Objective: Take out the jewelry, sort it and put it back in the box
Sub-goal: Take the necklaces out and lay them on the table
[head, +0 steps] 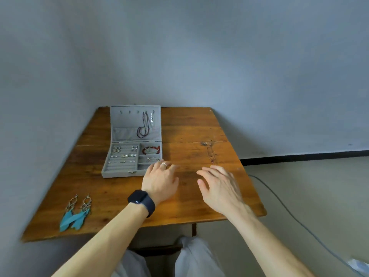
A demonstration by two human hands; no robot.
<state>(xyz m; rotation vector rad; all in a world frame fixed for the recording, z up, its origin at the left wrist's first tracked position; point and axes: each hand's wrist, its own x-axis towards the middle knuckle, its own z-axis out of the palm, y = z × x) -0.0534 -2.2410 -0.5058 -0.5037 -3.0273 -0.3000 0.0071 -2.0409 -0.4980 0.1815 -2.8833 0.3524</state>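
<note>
Earrings: a pair of blue feather earrings (76,213) lies on the near left part of the counter (189,132), well apart from the box.
Left hand (159,179): fingers loosely spread, holding nothing, just beside the box's near right corner; a dark watch (142,202) on the wrist, a ring (163,164) on one finger.
Right hand (218,186): fingers spread and relaxed, holding nothing, low over the counter; slightly blurred.
Box (119,170): grey, lid up, on the left of the counter; small earrings in the left slots, a red bracelet (151,149) in a right compartment.
Chain (211,152): thin, on the bare wood beyond the right hand.
Lid: necklaces (143,124) hang from its hooks.
Floor: a grey cable (289,212) runs at the right.
</note>
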